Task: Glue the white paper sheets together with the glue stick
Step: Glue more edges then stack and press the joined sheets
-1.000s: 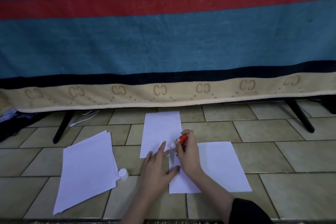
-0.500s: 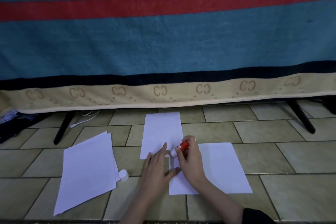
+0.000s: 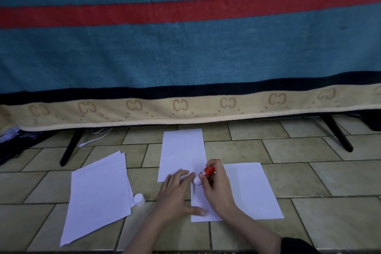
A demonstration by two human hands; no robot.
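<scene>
Two white sheets lie on the tiled floor in front of me: a far sheet point(image 3: 182, 150) and a near sheet point(image 3: 249, 189) to its right, meeting under my hands. My right hand point(image 3: 216, 187) grips a red glue stick point(image 3: 207, 171), its white tip down on the near sheet's upper left corner. My left hand point(image 3: 176, 194) lies flat with spread fingers across the far sheet's lower edge and the near sheet's left edge. The white cap point(image 3: 139, 199) stands on the floor to the left.
A stack of white sheets point(image 3: 99, 194) lies at the left beside the cap. A blue, red-striped blanket point(image 3: 185, 47) hangs over a frame with black legs point(image 3: 71, 146) behind. A white cable point(image 3: 92, 140) lies under it.
My right hand has slid the glue stick a little toward me along the near sheet's left edge. The left hand has stayed pressed on the sheets.
</scene>
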